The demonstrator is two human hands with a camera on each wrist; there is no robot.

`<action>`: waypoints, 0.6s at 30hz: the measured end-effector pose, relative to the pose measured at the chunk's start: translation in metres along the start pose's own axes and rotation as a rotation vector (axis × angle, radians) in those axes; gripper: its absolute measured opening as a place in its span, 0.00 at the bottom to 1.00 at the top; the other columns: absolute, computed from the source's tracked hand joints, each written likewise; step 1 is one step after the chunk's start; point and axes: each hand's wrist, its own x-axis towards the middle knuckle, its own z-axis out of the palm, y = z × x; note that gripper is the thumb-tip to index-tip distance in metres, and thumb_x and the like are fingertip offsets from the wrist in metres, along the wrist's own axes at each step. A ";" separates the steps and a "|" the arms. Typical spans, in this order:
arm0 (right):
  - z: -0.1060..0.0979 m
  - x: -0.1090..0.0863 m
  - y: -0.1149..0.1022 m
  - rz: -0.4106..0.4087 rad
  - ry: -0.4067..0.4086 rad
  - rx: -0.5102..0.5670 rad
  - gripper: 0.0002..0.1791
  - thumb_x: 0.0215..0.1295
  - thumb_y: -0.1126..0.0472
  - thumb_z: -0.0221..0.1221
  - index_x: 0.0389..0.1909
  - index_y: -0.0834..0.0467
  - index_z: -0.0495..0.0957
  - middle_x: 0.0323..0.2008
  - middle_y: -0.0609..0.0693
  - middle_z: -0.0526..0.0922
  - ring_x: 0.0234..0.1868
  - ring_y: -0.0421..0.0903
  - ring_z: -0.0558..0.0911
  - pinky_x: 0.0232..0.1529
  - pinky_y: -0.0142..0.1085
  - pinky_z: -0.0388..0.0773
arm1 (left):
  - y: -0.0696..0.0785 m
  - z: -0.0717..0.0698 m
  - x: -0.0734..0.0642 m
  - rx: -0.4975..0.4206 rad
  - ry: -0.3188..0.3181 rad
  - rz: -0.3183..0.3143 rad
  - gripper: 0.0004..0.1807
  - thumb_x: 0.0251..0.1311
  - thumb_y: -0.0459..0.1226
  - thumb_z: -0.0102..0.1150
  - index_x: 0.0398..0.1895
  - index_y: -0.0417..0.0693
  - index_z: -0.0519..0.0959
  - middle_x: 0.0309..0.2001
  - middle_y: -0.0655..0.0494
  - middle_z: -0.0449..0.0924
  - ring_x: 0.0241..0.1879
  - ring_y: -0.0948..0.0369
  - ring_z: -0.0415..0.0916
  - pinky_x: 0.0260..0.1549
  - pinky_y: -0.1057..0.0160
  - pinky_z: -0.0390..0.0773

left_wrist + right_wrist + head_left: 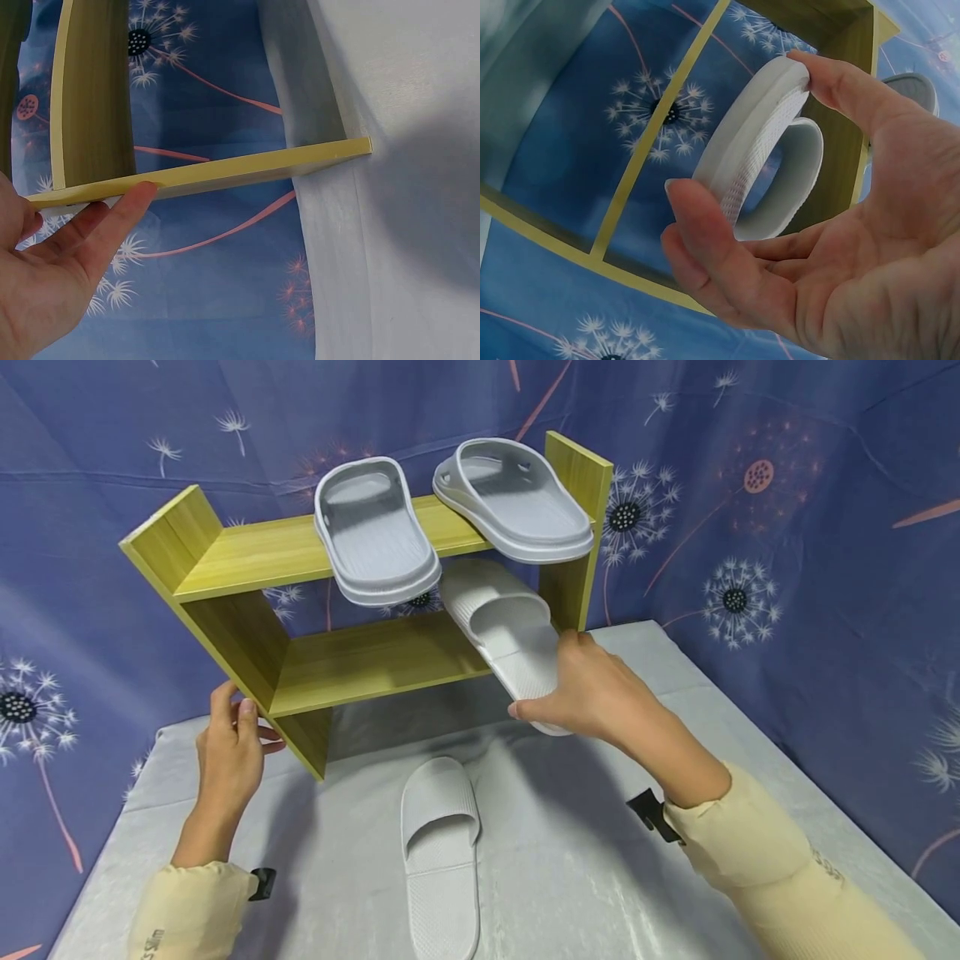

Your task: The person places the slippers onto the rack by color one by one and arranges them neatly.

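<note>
A light grey slide slipper [517, 647] is held at its heel end by my right hand [600, 693], thumb on one edge and fingers on the other. Its toe end reaches into the lower opening of a yellow wooden shoe rack [375, 664], as the right wrist view also shows. My left hand [232, 752] touches the rack's left side panel [240, 169] from outside, fingers [124, 221] extended against its edge. The matching slipper [442, 860] lies on the grey cloth in front, toe pointing at the rack.
Two grey clogs, a left one [375, 531] and a right one [517, 502], sit on the rack's top shelf [262, 552], jutting over its front edge. Grey cloth [360, 860] covers the table. A blue dandelion-print curtain [810, 527] hangs behind and at both sides.
</note>
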 end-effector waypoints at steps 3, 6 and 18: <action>-0.001 0.005 -0.001 0.002 -0.002 0.000 0.55 0.44 0.35 0.69 0.62 0.70 0.59 0.52 0.62 0.72 0.42 0.59 0.77 0.39 0.52 0.78 | -0.001 0.000 0.000 -0.002 -0.007 0.003 0.21 0.76 0.41 0.33 0.69 0.57 0.58 0.42 0.46 0.76 0.27 0.60 0.81 0.24 0.67 0.86; -0.001 0.011 -0.003 -0.008 0.001 -0.001 0.54 0.44 0.36 0.69 0.61 0.69 0.59 0.50 0.61 0.74 0.42 0.57 0.77 0.40 0.51 0.78 | -0.001 0.000 -0.001 0.004 -0.007 0.006 0.21 0.76 0.41 0.33 0.69 0.58 0.57 0.42 0.46 0.76 0.27 0.60 0.81 0.24 0.68 0.85; 0.002 0.038 -0.005 -0.022 -0.060 -0.056 0.55 0.46 0.36 0.67 0.62 0.73 0.59 0.48 0.65 0.75 0.47 0.60 0.77 0.48 0.53 0.78 | -0.001 -0.001 0.000 -0.011 -0.002 0.012 0.21 0.76 0.41 0.34 0.69 0.57 0.58 0.42 0.46 0.76 0.26 0.64 0.80 0.24 0.67 0.86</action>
